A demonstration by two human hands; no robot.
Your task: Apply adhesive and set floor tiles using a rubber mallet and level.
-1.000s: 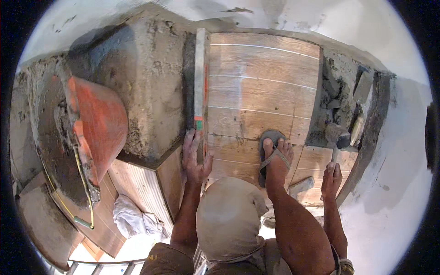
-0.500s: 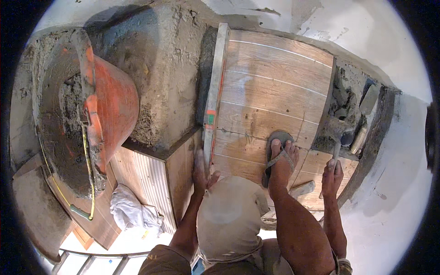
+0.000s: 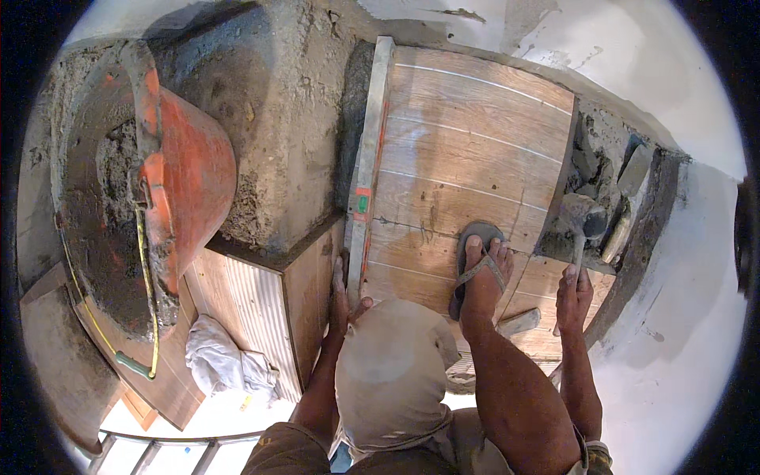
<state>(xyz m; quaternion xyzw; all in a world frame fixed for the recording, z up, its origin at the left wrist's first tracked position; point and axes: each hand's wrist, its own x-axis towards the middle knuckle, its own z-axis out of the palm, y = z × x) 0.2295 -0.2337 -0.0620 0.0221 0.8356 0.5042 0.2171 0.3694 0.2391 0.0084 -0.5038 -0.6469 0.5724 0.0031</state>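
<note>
The left hand [image 3: 342, 294] lies low in the middle of the frame, fingers stretched out flat against the near end of a long metal level [image 3: 366, 170]. The fingers are open and pressed to the level rather than wrapped around it. The level runs from there up toward the top of the frame, along the left edge of the wood-look tiles [image 3: 467, 150].

The right hand [image 3: 573, 296], at lower right, is closed around the handle of a mallet [image 3: 584, 218]. The mallet's dark head sits just above the hand, at the right edge of the tiles, next to a rubble-filled gap [image 3: 606, 170].

A foot in a sandal [image 3: 475, 265] stands on the tiles between the two hands. A cloth-covered knee [image 3: 388, 372] fills the lower centre.

Left of the level is a bed of grey mortar [image 3: 277, 134]. Further left, an orange pan [image 3: 186, 174] caked with mortar leans on its side. A crumpled white rag [image 3: 222, 360] lies at lower left on more tiling.
</note>
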